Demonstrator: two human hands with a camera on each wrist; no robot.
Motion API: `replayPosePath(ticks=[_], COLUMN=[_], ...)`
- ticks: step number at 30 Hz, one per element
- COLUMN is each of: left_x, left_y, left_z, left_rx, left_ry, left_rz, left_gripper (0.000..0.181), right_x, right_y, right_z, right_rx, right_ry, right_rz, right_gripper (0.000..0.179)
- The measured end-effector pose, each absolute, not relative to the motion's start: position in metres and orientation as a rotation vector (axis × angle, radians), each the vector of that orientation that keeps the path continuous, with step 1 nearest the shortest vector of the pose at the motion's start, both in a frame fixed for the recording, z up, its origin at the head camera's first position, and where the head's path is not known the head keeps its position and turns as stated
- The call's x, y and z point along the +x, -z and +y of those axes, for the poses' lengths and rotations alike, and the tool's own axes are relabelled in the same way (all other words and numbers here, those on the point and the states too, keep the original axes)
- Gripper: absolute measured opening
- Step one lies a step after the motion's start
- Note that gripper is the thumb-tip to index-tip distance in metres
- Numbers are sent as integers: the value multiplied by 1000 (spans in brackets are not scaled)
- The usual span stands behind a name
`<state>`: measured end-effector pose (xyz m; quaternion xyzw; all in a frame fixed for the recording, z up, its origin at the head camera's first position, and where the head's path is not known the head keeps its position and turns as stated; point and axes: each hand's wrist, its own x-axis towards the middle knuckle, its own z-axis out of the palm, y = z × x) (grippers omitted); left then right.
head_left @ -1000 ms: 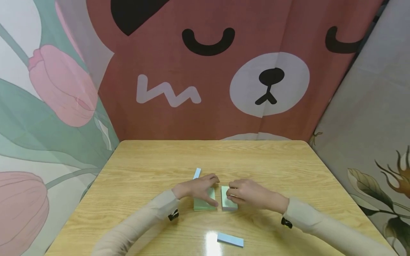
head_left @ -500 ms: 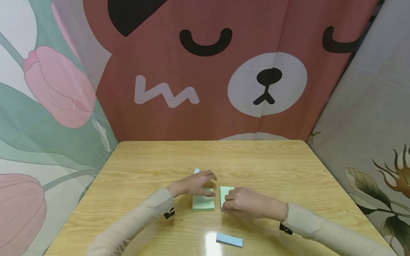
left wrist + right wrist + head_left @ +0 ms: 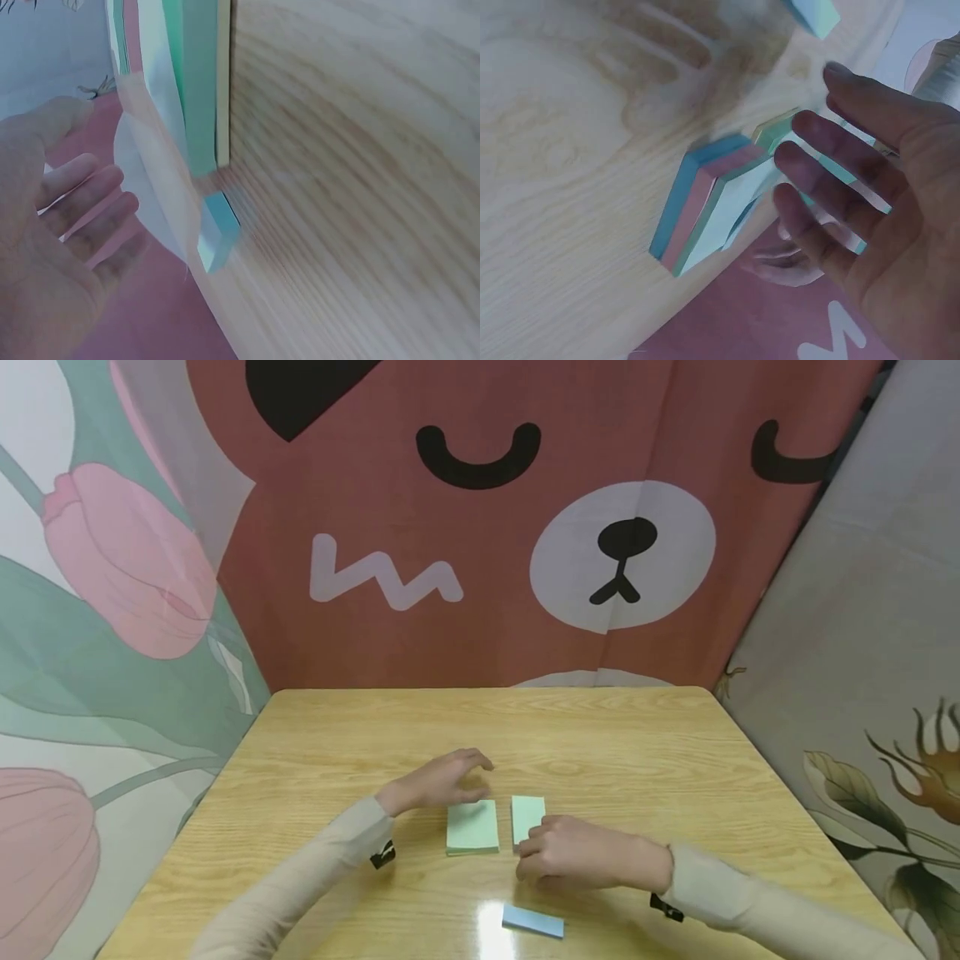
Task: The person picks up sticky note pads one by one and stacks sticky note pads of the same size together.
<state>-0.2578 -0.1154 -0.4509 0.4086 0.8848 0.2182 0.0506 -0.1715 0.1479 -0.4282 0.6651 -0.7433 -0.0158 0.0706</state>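
Observation:
Two sticky note pads lie side by side on the table. The left one is a square green pad [image 3: 472,828]; the right one is a narrower rectangular pad [image 3: 528,814], pale green on top. In the right wrist view, the rectangular pad [image 3: 712,202] shows blue, pink and green layers. My left hand [image 3: 438,781] hovers behind the square pad, fingers loosely bent and holding nothing. My right hand [image 3: 562,853] hides the near right part of the rectangular pad. Its fingers are relaxed in the right wrist view, with nothing between them.
A narrow blue strip-shaped pad [image 3: 532,922] lies nearer the table's front. Another small blue block [image 3: 217,232] shows in the left wrist view, beyond the green stack. The wooden table [image 3: 337,727] ends at a bear-print curtain [image 3: 375,643].
My left hand has drawn back and left off the square pad, uncovering it. My right hand has slid toward the front along the rectangular pad. Both pads stay in place.

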Motion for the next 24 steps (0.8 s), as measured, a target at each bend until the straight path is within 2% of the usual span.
replayPosePath(ticks=[5,13,24], left_x=[-261,-264,-268], left_y=[452,454,456], left_z=[-126,-138,-150], left_rx=[1225,1160,1141], left_ry=[-682,-680,-653], left_rz=[2730,2764,2793], left_gripper=[41,42,40], right_x=[-164,-156,-145], right_y=[428,425,428], right_z=[147,147,149], right_rx=[2018,2071,2102], right_ry=[92,185,305], right_rz=[-2256,-2316,-2281], right_gripper=[17,52,71])
